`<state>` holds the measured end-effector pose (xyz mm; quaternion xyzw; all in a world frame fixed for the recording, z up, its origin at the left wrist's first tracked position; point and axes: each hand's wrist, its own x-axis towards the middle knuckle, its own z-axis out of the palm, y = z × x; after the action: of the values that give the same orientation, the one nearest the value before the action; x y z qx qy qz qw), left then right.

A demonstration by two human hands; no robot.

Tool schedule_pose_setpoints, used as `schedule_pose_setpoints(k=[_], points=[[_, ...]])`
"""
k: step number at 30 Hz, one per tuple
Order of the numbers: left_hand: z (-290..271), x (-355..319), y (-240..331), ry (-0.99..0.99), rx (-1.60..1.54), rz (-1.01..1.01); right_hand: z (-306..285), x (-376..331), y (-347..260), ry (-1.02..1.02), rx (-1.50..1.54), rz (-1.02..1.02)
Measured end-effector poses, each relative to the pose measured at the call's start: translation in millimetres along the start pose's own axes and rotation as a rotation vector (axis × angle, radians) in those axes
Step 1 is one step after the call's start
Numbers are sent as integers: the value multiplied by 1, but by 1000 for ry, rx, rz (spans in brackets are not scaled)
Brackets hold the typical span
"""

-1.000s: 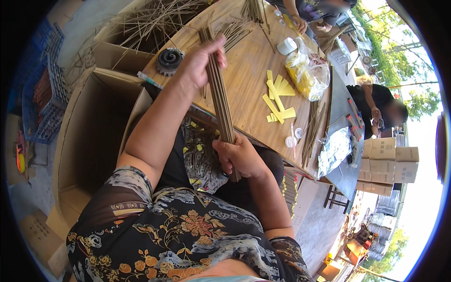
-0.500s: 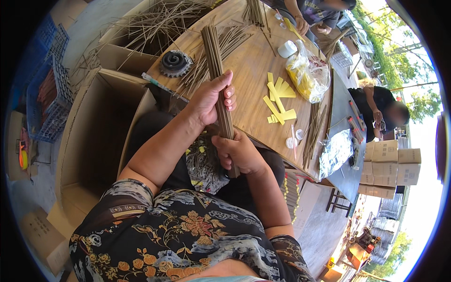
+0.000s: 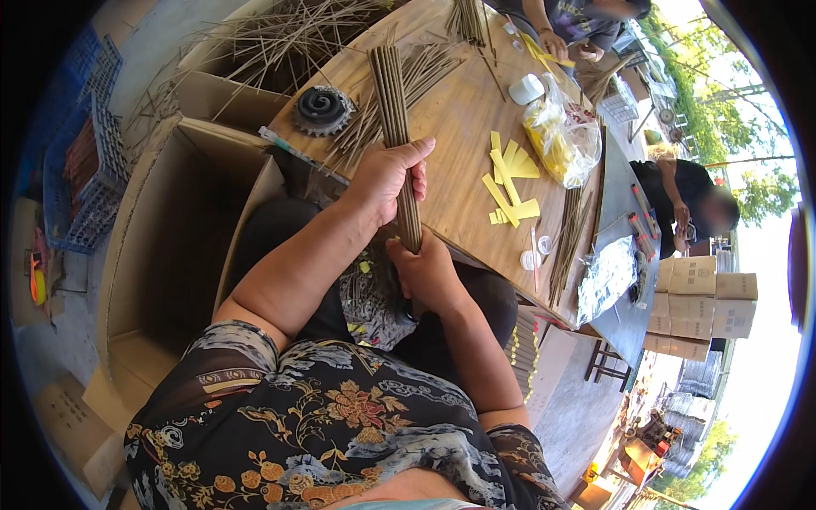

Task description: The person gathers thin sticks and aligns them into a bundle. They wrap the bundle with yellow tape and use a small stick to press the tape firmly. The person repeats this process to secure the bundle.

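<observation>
A thick bundle of thin brown sticks (image 3: pixel 393 98) stands tilted in front of me, its upper ends level with the table's far part. My left hand (image 3: pixel 391 174) is closed round the middle of the bundle, thumb laid across the front. Lower down, my right hand (image 3: pixel 425 270) is wrapped about the bottom end, which it mostly hides. Behind the bundle, more loose sticks (image 3: pixel 433 66) lie on the wooden table (image 3: pixel 463 119). Yellow paper strips (image 3: pixel 510 183) are fanned out to the right of my hands.
An open cardboard box (image 3: pixel 170 246) stands at my left, below another box heaped with sticks (image 3: pixel 297 34). On the table are a black spiral coil (image 3: pixel 323 109), a white jar (image 3: pixel 526 88) and a plastic bag (image 3: pixel 563 136) with yellow contents. Other people work beyond and to the right.
My right hand has moved slightly and now covers the bundle's lower end, which stuck out below it before. The bundle stands a little more upright. A person's hands at the far side have shifted a yellow strip.
</observation>
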<state>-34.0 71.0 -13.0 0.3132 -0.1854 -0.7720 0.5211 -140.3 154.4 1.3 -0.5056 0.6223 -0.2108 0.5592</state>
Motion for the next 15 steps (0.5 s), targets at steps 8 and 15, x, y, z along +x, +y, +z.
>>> schedule_pose_setpoints(k=[8, 15], points=[[1, -1, 0, -257, -232, -91, -13, -6, -8, -187, 262, 20], [-4, 3, 5, -253, -211, -17, -29, 5, -5, -102, 180, -258]])
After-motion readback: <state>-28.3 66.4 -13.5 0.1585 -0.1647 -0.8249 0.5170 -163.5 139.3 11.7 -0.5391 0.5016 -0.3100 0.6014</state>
